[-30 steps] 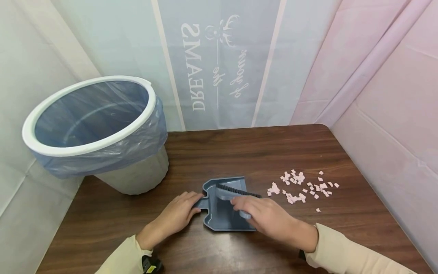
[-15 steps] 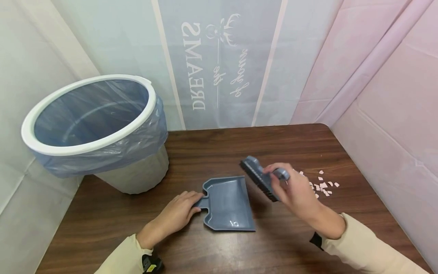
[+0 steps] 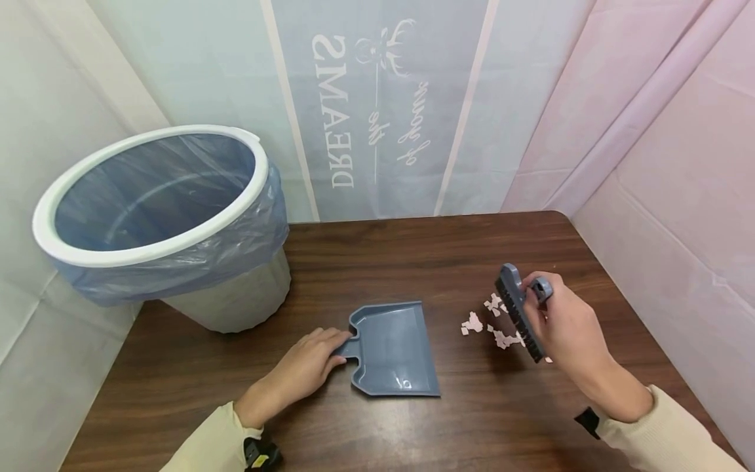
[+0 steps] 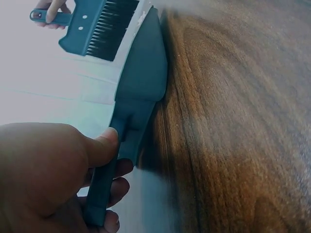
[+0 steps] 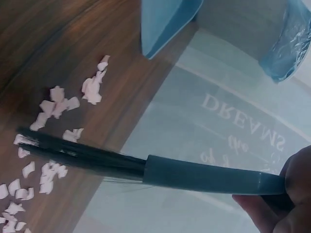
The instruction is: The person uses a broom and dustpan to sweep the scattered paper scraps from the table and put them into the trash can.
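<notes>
A blue-grey dustpan (image 3: 394, 351) lies on the table, its front lip facing right. My left hand (image 3: 303, 370) grips its handle; the left wrist view shows thumb and fingers wrapped about that handle (image 4: 102, 189). In my right hand (image 3: 569, 324) is a blue-grey hand brush (image 3: 519, 311) with dark bristles, held by its handle above the table. Beneath and left of it lie small pale paper scraps (image 3: 472, 323). The brush hides part of the pile in the head view. From the right wrist, the bristles (image 5: 82, 153) hang over the scraps (image 5: 58, 104).
A large bin (image 3: 236, 298) with a white rim and blue bag liner stands at the table's back left. The brown wooden table (image 3: 377, 262) meets printed fabric (image 3: 377, 131) at the back and fabric walls at both sides.
My right hand has lifted the brush from over the dustpan and carried it right, above the paper scraps. The left hand and dustpan have stayed in place.
</notes>
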`<state>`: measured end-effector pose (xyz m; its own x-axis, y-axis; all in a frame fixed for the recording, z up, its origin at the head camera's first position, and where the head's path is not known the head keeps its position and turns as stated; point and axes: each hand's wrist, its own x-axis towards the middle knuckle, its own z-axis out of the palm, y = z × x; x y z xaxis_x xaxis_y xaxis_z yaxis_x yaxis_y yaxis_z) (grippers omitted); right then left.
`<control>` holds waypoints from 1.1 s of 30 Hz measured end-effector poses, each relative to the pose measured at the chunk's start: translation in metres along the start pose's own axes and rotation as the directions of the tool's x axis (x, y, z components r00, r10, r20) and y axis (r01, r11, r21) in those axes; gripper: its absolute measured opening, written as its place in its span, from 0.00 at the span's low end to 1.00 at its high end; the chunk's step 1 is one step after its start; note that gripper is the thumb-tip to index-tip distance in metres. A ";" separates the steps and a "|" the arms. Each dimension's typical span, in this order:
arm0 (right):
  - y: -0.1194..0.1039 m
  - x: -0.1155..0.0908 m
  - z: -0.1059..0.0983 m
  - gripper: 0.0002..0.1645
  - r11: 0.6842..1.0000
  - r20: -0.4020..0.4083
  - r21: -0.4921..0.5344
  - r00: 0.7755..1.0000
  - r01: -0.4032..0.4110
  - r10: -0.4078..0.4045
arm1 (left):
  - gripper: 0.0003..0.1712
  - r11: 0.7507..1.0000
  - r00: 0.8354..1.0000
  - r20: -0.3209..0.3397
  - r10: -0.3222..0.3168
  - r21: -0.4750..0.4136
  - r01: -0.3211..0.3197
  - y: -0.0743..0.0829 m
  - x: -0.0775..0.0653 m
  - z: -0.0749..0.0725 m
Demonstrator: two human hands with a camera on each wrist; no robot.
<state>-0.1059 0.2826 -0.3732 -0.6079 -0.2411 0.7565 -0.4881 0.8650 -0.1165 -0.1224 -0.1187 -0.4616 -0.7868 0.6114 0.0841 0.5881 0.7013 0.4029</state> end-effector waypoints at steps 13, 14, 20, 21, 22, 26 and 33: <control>0.001 -0.010 0.014 0.13 0.993 0.109 -0.016 0.987 -0.114 0.115 | 0.25 1.000 1.000 0.013 -0.019 0.000 0.019 0.001 0.001 -0.002; 0.000 -0.010 0.015 0.14 0.992 0.114 -0.019 0.985 -0.124 0.126 | 0.25 1.000 1.000 0.017 -0.023 -0.003 0.023 0.001 0.001 -0.002; -0.006 -0.007 0.025 0.15 0.989 0.134 -0.004 0.980 -0.146 0.145 | 0.25 0.999 0.999 0.033 -0.033 -0.015 0.034 0.002 0.000 -0.003; -0.008 -0.006 0.025 0.14 0.990 0.136 0.003 0.980 -0.144 0.142 | 0.25 0.999 0.999 0.033 -0.031 -0.015 0.031 0.002 0.000 -0.003; -0.009 -0.006 0.026 0.14 0.990 0.136 0.012 0.981 -0.139 0.136 | 0.25 0.999 0.999 0.033 -0.031 -0.014 0.031 0.002 0.001 -0.003; -0.017 -0.005 0.029 0.13 0.991 0.135 0.053 0.984 -0.126 0.118 | 0.25 0.999 0.999 0.036 -0.031 -0.012 0.032 0.002 0.001 -0.003; -0.030 0.000 0.028 0.14 0.984 0.112 0.107 0.985 -0.143 0.131 | 0.25 0.999 0.999 0.039 -0.032 -0.008 0.032 0.001 0.001 -0.003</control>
<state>-0.1087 0.2443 -0.3870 -0.7329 -0.1736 0.6578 -0.4603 0.8385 -0.2916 -0.1228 -0.1181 -0.4586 -0.7974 0.6024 0.0359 0.5608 0.7177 0.4129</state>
